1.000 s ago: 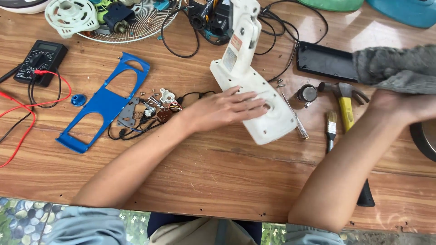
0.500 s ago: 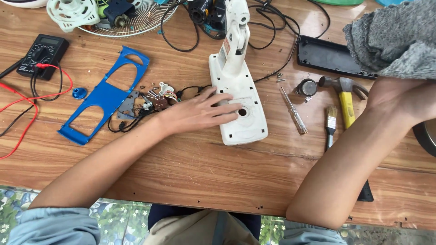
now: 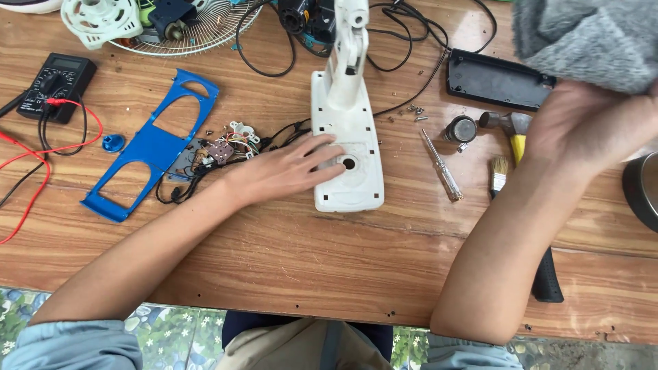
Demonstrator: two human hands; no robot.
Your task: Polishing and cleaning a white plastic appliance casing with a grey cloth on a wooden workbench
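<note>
Head view: the left hand (image 3: 284, 171) is laid flat, fingers spread, on the white fan housing (image 3: 346, 130) near the wooden table's (image 3: 288, 253) middle, while a grey cloth (image 3: 589, 38) is gripped by the right hand (image 3: 582, 133) above the far right corner, a screwdriver (image 3: 442, 166) lying between

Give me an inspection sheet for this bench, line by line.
Surface: wooden table, bare near the front edge.
Job's things: white housing lying flat; grey cloth.
Clutter: blue plate, multimeter, screwdriver, hammer, brush, loose screws, fan grille.
Hands: left hand flat on the housing; right hand gripping the cloth.
Cables: red leads; black wires.
Surroundings: patterned floor.
</note>
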